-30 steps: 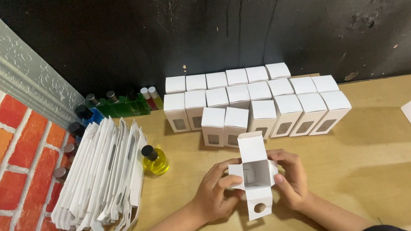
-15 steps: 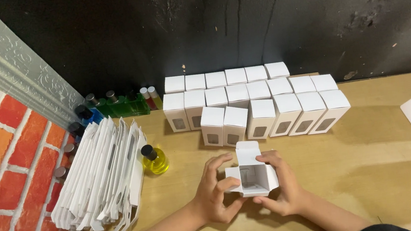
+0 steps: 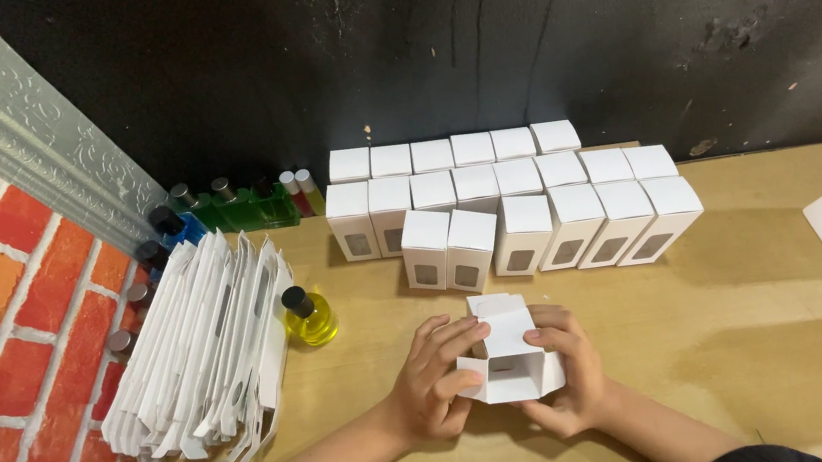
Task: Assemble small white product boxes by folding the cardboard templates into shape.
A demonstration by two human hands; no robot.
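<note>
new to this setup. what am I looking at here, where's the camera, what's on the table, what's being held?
No robot here: one camera on a person's head looks down at their two bare hands over a wooden table. The left hand and right hand hold a small white carton between them, its flaps open. Behind it stand rows of finished white boxes with small windows. To the left lies a stack of flat, unfolded cartons, with a yellow bottle beside it. More coloured bottles line the dark wall.
</note>
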